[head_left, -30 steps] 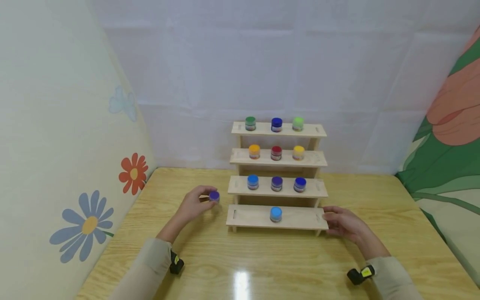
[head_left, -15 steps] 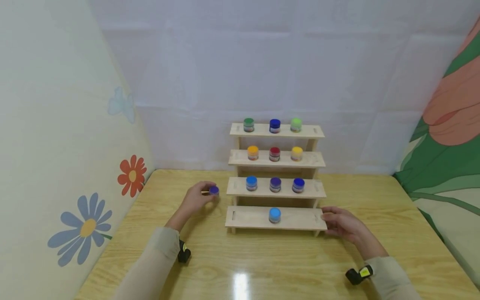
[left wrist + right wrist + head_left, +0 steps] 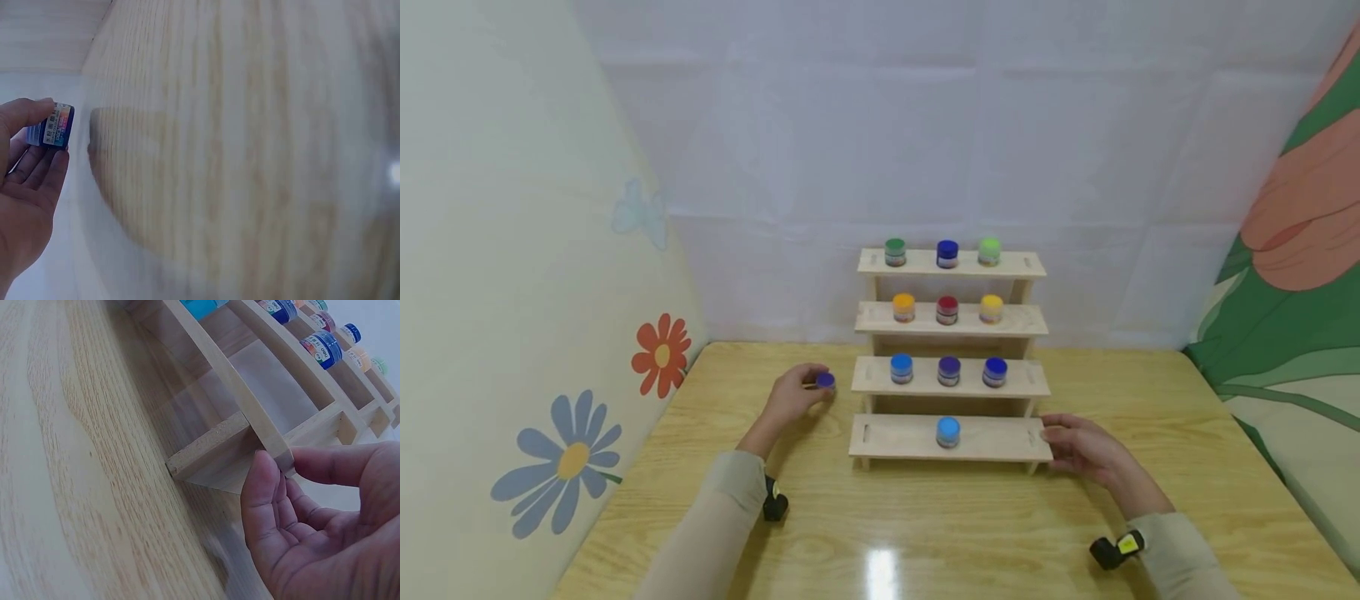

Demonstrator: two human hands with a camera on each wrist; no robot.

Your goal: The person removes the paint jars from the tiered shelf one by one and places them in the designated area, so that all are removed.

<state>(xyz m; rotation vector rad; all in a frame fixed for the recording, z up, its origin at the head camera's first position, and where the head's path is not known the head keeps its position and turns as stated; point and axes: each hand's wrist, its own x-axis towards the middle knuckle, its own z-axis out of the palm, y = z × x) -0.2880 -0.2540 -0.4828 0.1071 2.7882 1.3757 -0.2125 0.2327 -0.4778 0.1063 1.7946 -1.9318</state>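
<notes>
My left hand (image 3: 792,396) pinches a small paint jar (image 3: 825,381) with a dark purple lid, left of the wooden tiered rack (image 3: 895,447). In the left wrist view the paint jar (image 3: 57,127) lies between thumb and fingers, its printed label showing, with a narrow gap to the tabletop. My right hand (image 3: 1088,448) pinches the right end of the lowest shelf. The right wrist view shows the thumb and forefinger of this hand (image 3: 325,519) on either face of the board end (image 3: 275,447). A light blue paint jar (image 3: 948,432) stands mid-shelf on that lowest tier.
Three jars stand on each upper tier, among them a purple jar (image 3: 949,371), a red jar (image 3: 947,310) and a green jar (image 3: 895,252). The wood-grain table (image 3: 820,533) meets a white cloth backdrop (image 3: 820,150) behind the rack.
My left hand has moved slightly farther back with the purple paint jar, mostly in the first half second. The right hand keeps its grip on the shelf end. The head view has shifted slightly.
</notes>
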